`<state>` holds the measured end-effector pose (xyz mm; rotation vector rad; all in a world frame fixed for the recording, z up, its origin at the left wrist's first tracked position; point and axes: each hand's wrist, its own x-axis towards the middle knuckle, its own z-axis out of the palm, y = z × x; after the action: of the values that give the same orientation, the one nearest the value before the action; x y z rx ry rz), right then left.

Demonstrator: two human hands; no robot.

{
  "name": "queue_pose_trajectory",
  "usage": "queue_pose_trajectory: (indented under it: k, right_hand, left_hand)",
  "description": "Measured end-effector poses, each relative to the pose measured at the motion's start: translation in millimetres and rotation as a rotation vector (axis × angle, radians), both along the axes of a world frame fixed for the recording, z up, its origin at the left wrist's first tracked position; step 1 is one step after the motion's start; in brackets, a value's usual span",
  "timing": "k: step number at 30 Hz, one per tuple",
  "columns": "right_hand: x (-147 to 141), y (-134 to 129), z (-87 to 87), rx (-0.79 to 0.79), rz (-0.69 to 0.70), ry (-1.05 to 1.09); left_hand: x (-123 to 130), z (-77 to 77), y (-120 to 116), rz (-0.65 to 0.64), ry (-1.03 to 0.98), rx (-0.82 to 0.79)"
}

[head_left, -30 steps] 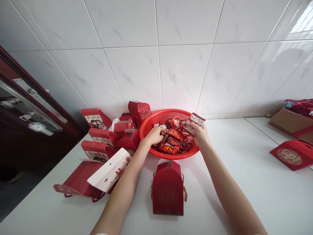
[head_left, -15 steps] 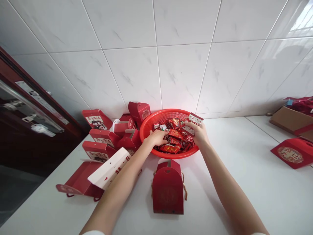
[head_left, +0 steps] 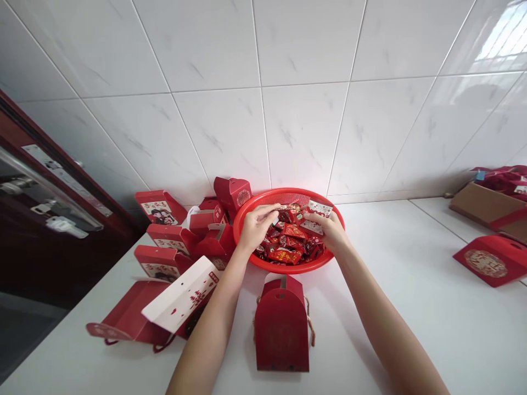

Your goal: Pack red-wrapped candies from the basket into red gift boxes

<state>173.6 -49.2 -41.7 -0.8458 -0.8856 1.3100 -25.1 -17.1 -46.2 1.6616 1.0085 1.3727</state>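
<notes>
As two hands (head_left: pixel 255 226) (head_left: pixel 334 233) hover over one basket (head_left: pixel 290 269), one roped box (head_left: pixel 282 332)

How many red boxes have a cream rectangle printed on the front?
3, in a line left of the red basket: the back box nearest the tiled wall, the middle box, and the front box partly behind the white flap. More may be hidden.
</notes>
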Motion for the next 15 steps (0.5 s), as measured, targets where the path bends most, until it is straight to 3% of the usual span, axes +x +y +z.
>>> queue_pose_trajectory:
  k: [6,11,15]
  right_hand:
    - [-6.6,-6.9,6.7,0.047,0.064,-0.028]
    - [-10.7,-8.4,6.1,0.099,0.066,-0.014]
    - [-12.2,-10.7,5.8,0.132,0.100,-0.039]
  left_hand:
    - [7.7,8.1,-16.6,-0.062,-0.145,-0.029]
    - [6.7,11.9,-20.4,-0.061,-0.149,-0.094]
    - [4.4,15.2,-23.1,-0.139,-0.127,-0.182]
